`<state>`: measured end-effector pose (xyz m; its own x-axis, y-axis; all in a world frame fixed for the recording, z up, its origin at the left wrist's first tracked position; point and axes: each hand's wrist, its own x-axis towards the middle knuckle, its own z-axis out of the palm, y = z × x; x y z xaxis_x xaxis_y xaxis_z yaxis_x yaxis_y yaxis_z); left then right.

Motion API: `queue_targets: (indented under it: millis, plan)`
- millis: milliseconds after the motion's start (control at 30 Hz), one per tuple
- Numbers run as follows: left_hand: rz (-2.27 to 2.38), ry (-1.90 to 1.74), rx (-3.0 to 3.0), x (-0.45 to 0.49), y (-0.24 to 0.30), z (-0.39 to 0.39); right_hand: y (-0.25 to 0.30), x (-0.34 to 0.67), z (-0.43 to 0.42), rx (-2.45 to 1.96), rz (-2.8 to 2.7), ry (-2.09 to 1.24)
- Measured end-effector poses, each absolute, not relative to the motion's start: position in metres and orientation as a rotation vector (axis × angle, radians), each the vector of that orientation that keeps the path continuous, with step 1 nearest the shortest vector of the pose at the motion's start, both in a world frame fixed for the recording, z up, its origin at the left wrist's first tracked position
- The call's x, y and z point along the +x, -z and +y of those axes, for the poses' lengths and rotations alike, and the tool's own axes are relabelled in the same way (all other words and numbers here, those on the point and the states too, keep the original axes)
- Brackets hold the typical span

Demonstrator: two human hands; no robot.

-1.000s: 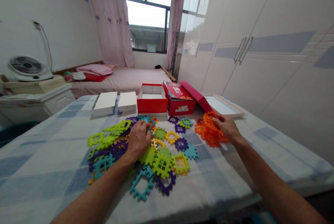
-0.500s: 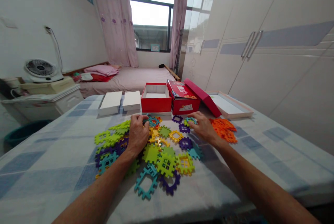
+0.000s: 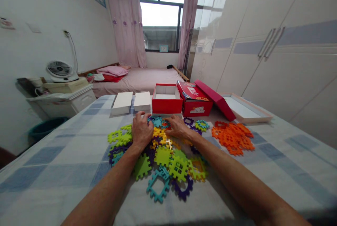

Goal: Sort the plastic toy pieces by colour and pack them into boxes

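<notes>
At the centre of the frame the left hand (image 3: 142, 131) lies palm down on a heap of green, purple, teal and yellow plastic interlocking tiles (image 3: 171, 164). Its fingers curl over the pieces, and whether it pinches one cannot be told. Just beside it the right hand (image 3: 178, 128) also rests palm down, fingertips at the teal toothed tiles (image 3: 158, 122) between the two hands; its hold is likewise hidden. The heap spreads toward the lower middle. To the right, apart, lies a pile of orange tiles (image 3: 234, 137). Above the hands stands an open red cardboard box (image 3: 167, 104), with two white boxes (image 3: 122, 102) to its left. All rest on a table with a blue-checked cloth (image 3: 65, 155).
</notes>
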<state>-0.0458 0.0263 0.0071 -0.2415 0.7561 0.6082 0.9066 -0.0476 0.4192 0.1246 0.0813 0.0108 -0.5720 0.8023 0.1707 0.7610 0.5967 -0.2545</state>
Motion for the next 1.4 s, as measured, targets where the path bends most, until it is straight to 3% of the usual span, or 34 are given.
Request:
queue_targets:
  millis: [267, 467, 733, 933, 1200, 1400]
  plan:
    - [-1.846, 0.714, -2.210, -0.033, -0.005, 0.019, -0.024, 0.145, 0.060, -1.177, -2.485, -0.004]
    - [-1.921, 0.740, -2.134, -0.035, -0.006, 0.021, -0.027, 0.181, 0.059, -1.275, -2.347, -0.287]
    - [-1.864, 0.817, -2.132, -0.034, -0.003, 0.021, -0.032, 0.203, 0.042, -0.970, -2.539, -0.023]
    - [-1.767, 0.877, -2.146, -0.039, -0.005, 0.024, -0.038, 0.248, 0.027, -1.162, -2.248, -0.041]
    - [-1.622, 1.045, -2.157, -0.026, -0.017, 0.013, -0.008, 0.355, 0.028, -1.763, -1.845, 0.253]
    - [-1.431, 0.971, -2.283, 0.006, -0.048, -0.013, -0.004, 0.355, 0.033, -1.706, -1.840, 0.358]
